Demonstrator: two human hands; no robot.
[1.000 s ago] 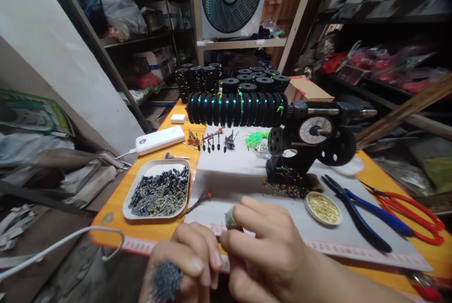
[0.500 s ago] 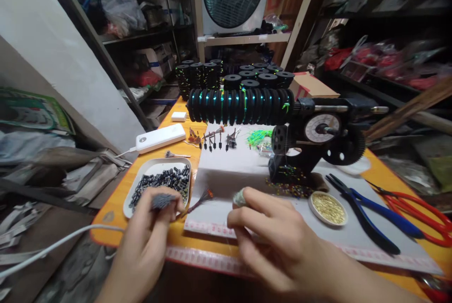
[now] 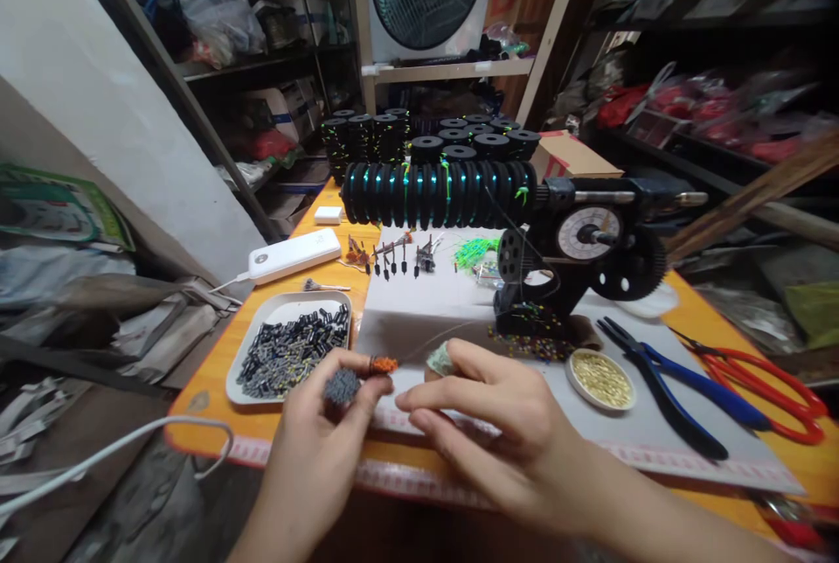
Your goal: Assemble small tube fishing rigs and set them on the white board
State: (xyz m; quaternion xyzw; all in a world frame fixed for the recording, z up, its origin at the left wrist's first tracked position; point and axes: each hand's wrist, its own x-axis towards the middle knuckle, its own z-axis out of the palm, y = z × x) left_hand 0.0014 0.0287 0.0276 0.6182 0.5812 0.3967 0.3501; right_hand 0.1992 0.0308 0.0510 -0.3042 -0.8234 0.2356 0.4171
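My left hand point(image 3: 321, 423) is closed on a small bundle with a bright orange tip point(image 3: 384, 364), pinched between thumb and finger. A dark grey bundle of fine strands, seen end-on point(image 3: 342, 385), also sits in its grip. My right hand point(image 3: 498, 414) is just to the right, its fingertips drawn together close to the orange tip; whatever they may grip is hidden. Pale green wrapping point(image 3: 440, 359) covers one of its fingertips. A thin line point(image 3: 452, 329) arcs above the hands towards the black winding machine point(image 3: 551, 283). Small dark tubes fill a white tray point(image 3: 234, 379) at left.
Blue-handled pliers point(image 3: 675, 397), red scissors point(image 3: 786, 401) and a dish of gold bits point(image 3: 601, 381) lie at right. Behind stand a ribbed black roller point(image 3: 439, 196) and black spools point(image 3: 426, 148). A white power bank point(image 3: 294, 255) and its cable point(image 3: 131, 451) are at left.
My left hand has moved right, away from the tray, and picked up the orange-tipped bundle from the table. My right hand's fingertips have come closer to it.
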